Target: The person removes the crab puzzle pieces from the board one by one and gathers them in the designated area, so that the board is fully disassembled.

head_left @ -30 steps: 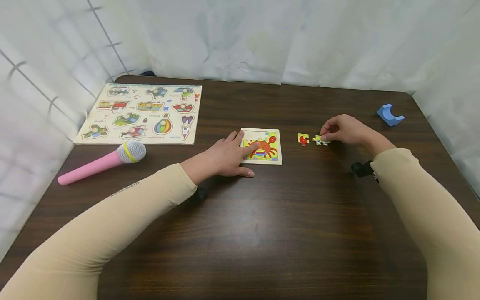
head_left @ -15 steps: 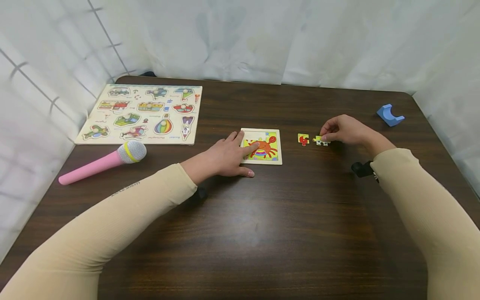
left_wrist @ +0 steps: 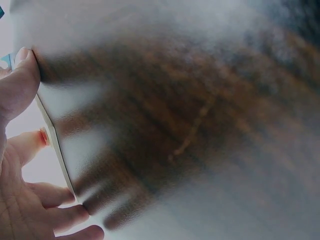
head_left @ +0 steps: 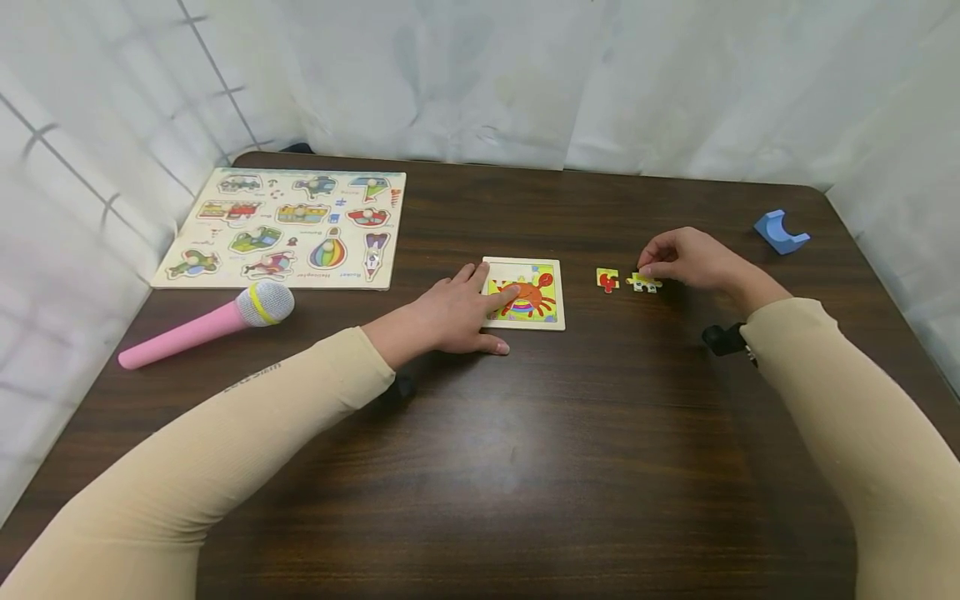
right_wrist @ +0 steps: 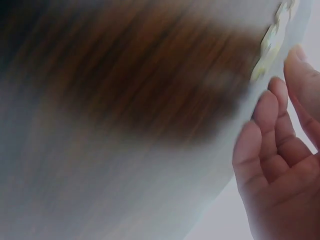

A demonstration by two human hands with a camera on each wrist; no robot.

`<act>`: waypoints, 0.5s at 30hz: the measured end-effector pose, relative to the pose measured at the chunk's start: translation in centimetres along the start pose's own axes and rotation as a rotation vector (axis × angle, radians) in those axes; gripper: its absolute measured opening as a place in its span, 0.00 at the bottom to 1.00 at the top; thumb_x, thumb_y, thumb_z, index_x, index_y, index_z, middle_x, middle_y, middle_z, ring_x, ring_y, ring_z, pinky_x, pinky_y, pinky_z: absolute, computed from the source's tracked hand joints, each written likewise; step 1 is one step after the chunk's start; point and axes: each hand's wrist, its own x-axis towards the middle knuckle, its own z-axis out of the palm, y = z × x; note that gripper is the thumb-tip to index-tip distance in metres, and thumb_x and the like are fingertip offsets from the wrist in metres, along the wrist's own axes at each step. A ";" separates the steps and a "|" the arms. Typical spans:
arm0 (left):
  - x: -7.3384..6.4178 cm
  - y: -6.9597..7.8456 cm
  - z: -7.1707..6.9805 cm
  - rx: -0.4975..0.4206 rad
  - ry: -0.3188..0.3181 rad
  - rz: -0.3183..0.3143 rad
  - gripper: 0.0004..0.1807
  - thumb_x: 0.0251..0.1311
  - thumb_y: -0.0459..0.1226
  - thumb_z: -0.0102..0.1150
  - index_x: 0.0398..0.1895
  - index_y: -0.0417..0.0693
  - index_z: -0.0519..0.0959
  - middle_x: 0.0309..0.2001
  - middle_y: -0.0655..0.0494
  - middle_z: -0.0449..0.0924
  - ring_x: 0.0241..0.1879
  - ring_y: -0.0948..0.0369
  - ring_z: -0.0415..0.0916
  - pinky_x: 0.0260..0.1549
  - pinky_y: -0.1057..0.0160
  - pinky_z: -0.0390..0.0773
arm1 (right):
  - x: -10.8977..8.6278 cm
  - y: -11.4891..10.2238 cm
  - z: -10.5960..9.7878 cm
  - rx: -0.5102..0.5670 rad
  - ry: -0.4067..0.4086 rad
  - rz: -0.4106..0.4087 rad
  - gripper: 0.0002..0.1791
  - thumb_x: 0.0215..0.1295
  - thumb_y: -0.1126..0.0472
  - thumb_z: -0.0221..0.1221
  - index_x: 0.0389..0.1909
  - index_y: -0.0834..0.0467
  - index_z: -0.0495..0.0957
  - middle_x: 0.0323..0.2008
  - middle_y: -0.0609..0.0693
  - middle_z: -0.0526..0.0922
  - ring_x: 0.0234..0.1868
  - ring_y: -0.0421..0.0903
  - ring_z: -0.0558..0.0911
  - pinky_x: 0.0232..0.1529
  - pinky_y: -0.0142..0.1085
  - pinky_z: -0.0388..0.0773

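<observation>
My left hand (head_left: 457, 312) lies spread over the left part of a small framed crab puzzle (head_left: 559, 315), one finger on the crab picture. In the left wrist view that hand (left_wrist: 30, 175) has its fingertips along the frame's edge. My right hand (head_left: 693, 262) hovers at a yellow puzzle piece (head_left: 643, 284), thumb and fingertips by its upper edge. In the right wrist view a gap shows between the thumb and the pale piece (right_wrist: 270, 47), with the other fingers loosely bent. A red and yellow puzzle piece (head_left: 607, 281) lies just left of it.
A wooden vehicle puzzle board (head_left: 281, 229) lies at the back left of the dark table (head_left: 525, 483). Before it is a pink toy microphone (head_left: 210, 325). A blue curved block (head_left: 781, 232) sits at the back right. White curtains (head_left: 480, 83) surround the table.
My right hand's fingertips have risen slightly, and more of the yellow puzzle piece shows beneath them. The left hand has stayed on the crab puzzle.
</observation>
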 end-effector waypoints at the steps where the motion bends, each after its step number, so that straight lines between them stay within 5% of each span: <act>1: 0.0 0.0 0.0 -0.001 0.001 0.000 0.50 0.63 0.65 0.58 0.83 0.63 0.50 0.82 0.33 0.39 0.81 0.37 0.43 0.74 0.40 0.60 | 0.0 -0.4 0.1 -0.001 0.008 -0.013 0.10 0.73 0.59 0.61 0.46 0.63 0.82 0.41 0.56 0.84 0.38 0.50 0.75 0.40 0.40 0.72; 15: 0.1 0.0 0.0 0.011 0.002 -0.002 0.51 0.63 0.66 0.58 0.83 0.63 0.49 0.82 0.33 0.40 0.80 0.37 0.45 0.73 0.40 0.61 | 3.2 -8.1 3.9 -0.034 -0.025 -0.196 0.13 0.71 0.63 0.63 0.54 0.59 0.82 0.44 0.56 0.85 0.39 0.51 0.77 0.43 0.42 0.76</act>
